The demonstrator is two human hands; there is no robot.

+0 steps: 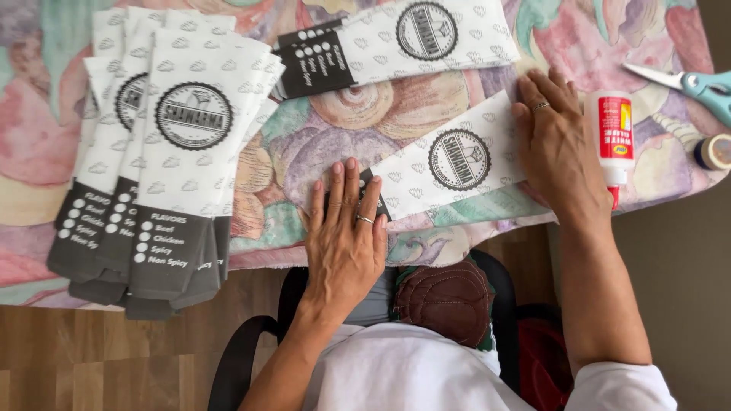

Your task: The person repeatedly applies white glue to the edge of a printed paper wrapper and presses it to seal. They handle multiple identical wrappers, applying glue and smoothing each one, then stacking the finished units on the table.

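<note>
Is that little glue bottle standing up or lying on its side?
Lying on its side. The glue bottle rests flat on the patterned tablecloth beside the right hand, with its red tip pointing toward the table's near edge.

A paper sleeve (449, 164) is pinned between left hand (346, 228) and right hand (556, 141). A sleeve stack (171, 152) is placed left; a glue bottle (613, 137) is placed right.

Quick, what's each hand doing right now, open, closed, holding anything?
Left hand: open, flat, pressing the dark end of the paper sleeve, gripping nothing.
Right hand: open, flat on the sleeve's other end, beside the glue bottle.
</note>
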